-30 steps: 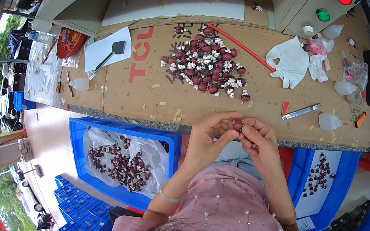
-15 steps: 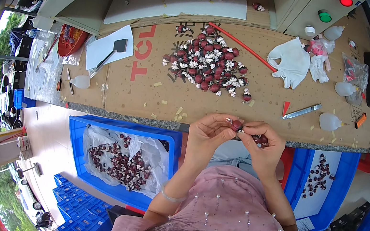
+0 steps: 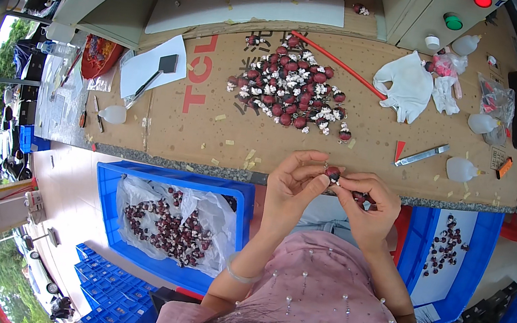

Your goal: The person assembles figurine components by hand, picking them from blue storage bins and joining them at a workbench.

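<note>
Nearest, above the pink top (image 3: 322,273), both hands meet at the near edge of the tabletop: the left hand (image 3: 291,190) pinches a dark red ball (image 3: 332,172) between thumb and fingers, and the right hand (image 3: 374,210) brings its thumb and forefinger up against the same ball, its other fingers curled round more dark red pieces (image 3: 361,197), how many I cannot tell. The ball sits between the two sets of fingertips, at the tabletop's edge. Low on the left stands a blue bin (image 3: 178,177) lined with white plastic (image 3: 132,187), a heap of red-and-white pieces (image 3: 173,232) inside; low on the right, a second bin (image 3: 417,247) holds a smaller scatter (image 3: 445,245) on a white sheet. On the tabletop (image 3: 174,138), near its front, a squeeze bottle (image 3: 114,114) lies to the left and another bottle (image 3: 461,170) to the right, with a metal tool (image 3: 423,155) and a red triangle (image 3: 400,150) just beside each other. Beyond the hands, well apart from them, spreads a pile (image 3: 293,89) of red balls with white tufts. A red rod (image 3: 341,66) slants from the pile's far side to a white glove (image 3: 405,90). Left of the pile lies white paper (image 3: 133,74) with a dark pad (image 3: 168,63) on it. Farthest, a cabinet (image 3: 416,17) bears a green button (image 3: 454,23) and a red one (image 3: 482,0).
</note>
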Demonstrator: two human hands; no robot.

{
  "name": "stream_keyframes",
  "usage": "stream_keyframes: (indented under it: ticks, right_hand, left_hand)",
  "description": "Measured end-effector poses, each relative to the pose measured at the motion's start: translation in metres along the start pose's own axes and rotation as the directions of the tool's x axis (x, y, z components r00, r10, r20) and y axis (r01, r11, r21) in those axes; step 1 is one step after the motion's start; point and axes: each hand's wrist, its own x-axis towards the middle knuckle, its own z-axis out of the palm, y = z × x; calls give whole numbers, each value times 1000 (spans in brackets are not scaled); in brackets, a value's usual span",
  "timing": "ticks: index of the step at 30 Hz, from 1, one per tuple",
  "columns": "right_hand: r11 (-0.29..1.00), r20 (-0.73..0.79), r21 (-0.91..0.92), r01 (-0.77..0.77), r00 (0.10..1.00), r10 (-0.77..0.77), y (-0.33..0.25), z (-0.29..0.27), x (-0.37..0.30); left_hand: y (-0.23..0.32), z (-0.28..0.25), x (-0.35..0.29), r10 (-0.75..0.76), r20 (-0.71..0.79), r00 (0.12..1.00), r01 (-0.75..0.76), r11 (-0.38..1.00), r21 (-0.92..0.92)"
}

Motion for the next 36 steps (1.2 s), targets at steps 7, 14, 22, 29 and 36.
stream_keyframes:
  ticks: [7, 14, 22, 29, 36]
  right_hand:
    - [992, -19, -115, 46, 999, -49, -6, -1, 0]
    - [941, 24, -222, 257, 966, -258, -7, -3, 6]
    - [990, 2, -123, 66, 998, -66, -6, -3, 4]
    - [985, 98, -6, -171, 980, 171, 1, -5, 3]
    - [314, 425, 680, -662, 705, 568, 18, -20, 10]
  left_hand:
    - [-7, 0, -3, 101, -53, 994, -79, 946, 313]
    - [4, -1, -3, 62, -79, 995, -28, 927, 373]
    - [-1, -4, -1, 65, -79, 995, -32, 933, 357]
    - [-5, -2, -2, 71, -104, 992, -24, 917, 398]
    - [-3, 8, 17, 235, -97, 967, -124, 768, 628]
